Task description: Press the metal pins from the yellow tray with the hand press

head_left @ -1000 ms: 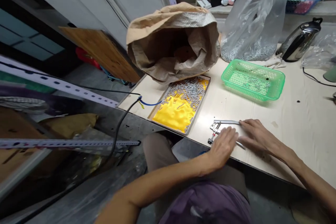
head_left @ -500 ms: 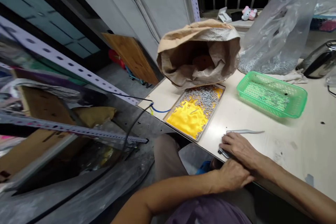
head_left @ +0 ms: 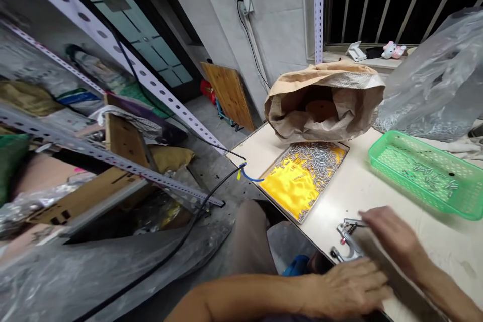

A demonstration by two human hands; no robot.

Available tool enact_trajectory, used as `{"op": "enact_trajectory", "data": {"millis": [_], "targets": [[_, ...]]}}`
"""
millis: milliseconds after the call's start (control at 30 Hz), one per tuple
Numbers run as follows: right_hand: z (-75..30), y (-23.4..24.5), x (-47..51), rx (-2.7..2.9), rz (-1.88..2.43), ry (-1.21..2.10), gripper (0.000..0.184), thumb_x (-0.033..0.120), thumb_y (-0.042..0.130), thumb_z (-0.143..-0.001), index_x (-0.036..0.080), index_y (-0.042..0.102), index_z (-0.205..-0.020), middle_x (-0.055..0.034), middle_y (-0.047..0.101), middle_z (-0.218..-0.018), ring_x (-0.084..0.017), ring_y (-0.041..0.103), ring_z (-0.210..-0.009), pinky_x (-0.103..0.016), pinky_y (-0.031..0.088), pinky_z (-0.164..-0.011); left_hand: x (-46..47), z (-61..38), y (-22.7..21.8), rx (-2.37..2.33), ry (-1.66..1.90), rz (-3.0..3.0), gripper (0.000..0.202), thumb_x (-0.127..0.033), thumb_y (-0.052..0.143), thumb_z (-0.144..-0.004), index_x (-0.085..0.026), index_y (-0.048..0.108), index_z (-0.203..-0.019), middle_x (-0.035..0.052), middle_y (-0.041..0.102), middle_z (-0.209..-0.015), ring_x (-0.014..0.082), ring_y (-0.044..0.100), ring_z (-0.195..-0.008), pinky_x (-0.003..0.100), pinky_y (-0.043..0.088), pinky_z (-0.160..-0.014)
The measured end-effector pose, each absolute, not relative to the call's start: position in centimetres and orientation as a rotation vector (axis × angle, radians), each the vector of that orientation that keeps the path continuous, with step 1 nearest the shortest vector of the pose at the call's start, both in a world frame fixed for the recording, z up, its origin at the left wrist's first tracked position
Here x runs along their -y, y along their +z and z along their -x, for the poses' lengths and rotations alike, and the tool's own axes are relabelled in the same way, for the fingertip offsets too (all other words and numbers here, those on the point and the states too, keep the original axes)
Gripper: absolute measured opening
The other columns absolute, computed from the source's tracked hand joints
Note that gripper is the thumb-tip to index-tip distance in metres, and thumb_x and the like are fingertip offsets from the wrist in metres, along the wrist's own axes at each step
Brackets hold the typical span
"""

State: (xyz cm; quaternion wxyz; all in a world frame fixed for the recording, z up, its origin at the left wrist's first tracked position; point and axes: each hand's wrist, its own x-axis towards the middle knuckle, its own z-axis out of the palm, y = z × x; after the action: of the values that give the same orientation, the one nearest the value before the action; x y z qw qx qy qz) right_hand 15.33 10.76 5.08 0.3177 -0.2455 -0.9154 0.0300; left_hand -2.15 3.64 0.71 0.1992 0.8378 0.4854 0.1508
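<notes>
A silver spring-loaded hand tool (head_left: 349, 239) with a dark coil spring and a small red part lies at the table's front edge; its exact kind is unclear. My left hand (head_left: 350, 284) is palm down just below it, fingers stretched toward the right, and overlaps the tool's lower end. Above and to the right, my right hand (head_left: 394, 239) is smeared by motion, its fingertips close to the tool's upper handle. Whether they touch it cannot be made out. A shallow tray (head_left: 302, 220) farther left holds a yellow cloth (head_left: 289, 186) and many small metal pins (head_left: 320, 161).
Behind the tray a large brown paper sack (head_left: 324, 131) lies with its mouth toward me. A green plastic basket (head_left: 422, 206) with metal pins stands at the right, before a clear plastic bag (head_left: 433, 85). A black cable (head_left: 192, 216) crosses left of the table beside a perforated metal rack (head_left: 162, 90).
My view has shifted, so the table contents appear lower and farther right. My right hand has moved away from my left hand, and more of the metal tool now shows between them.
</notes>
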Motion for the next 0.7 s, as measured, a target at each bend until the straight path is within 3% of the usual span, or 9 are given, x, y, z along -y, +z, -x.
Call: {"op": "enact_trajectory", "data": {"millis": [67,133,200,333,533,700], "targets": [[-17.4,7.1,-12.9,2.203,0.835,-0.075,0.030,0.018,0.046,-0.091,0.025,0.055,-0.119,-0.0047,0.065,-0.089,-0.019,0.059,-0.077,-0.032,0.047,-0.069,-5.6,5.3,1.2,-1.543,0.424,-2.284,0.021,-0.031,0.050,-0.091,-0.025,0.062,-0.106,0.0098,0.059,-0.112,0.0209,0.055,-0.101,0.036,0.050,-0.080],[-19.5,8.8,-15.1,2.118,0.983,-0.265,0.027,0.022,0.048,-0.091,0.025,0.059,-0.116,-0.0054,0.066,-0.084,-0.020,0.060,-0.074,-0.033,0.046,-0.066,-7.9,8.7,1.8,-1.740,0.429,-2.218,0.022,-0.025,0.046,-0.092,-0.023,0.064,-0.104,0.0124,0.059,-0.107,0.0241,0.053,-0.103,0.037,0.049,-0.079],[-21.1,9.9,-16.6,2.139,1.164,-0.365,0.029,0.029,0.041,-0.094,0.023,0.061,-0.115,-0.0096,0.066,-0.084,-0.025,0.059,-0.078,-0.037,0.044,-0.066,-10.1,11.4,2.3,-1.928,0.416,-2.145,0.028,-0.019,0.038,-0.093,-0.014,0.063,-0.104,0.0176,0.056,-0.105,0.0277,0.051,-0.102,0.041,0.047,-0.079],[-21.6,10.1,-15.6,2.174,1.436,-0.394,0.041,0.038,0.030,-0.095,0.021,0.060,-0.116,-0.0148,0.065,-0.094,-0.030,0.058,-0.084,-0.042,0.042,-0.067,-12.6,14.2,2.6,-2.278,0.135,-1.957,0.018,-0.020,0.047,-0.090,-0.013,0.064,-0.089,0.0123,0.057,-0.097,0.0241,0.052,-0.098,0.034,0.046,-0.079],[-17.8,5.7,-7.2,2.521,1.178,0.240,0.029,0.034,0.036,-0.095,0.023,0.062,-0.097,-0.0050,0.063,-0.081,-0.016,0.060,-0.071,-0.028,0.047,-0.062,-13.3,14.9,2.9,-2.166,0.227,-2.051,0.015,-0.016,0.052,-0.087,-0.013,0.065,-0.080,0.0093,0.062,-0.089,0.0202,0.057,-0.094,0.030,0.046,-0.082],[-16.8,2.1,-3.3,2.573,1.308,0.325,0.021,0.029,0.040,-0.093,0.021,0.059,-0.092,-0.0043,0.060,-0.079,-0.016,0.058,-0.068,-0.027,0.045,-0.061,-10.8,11.2,4.0,-1.834,0.582,-1.748,0.014,-0.018,0.054,-0.080,-0.014,0.068,-0.079,0.0034,0.066,-0.074,0.0139,0.060,-0.068,0.024,0.048,-0.066]]}}
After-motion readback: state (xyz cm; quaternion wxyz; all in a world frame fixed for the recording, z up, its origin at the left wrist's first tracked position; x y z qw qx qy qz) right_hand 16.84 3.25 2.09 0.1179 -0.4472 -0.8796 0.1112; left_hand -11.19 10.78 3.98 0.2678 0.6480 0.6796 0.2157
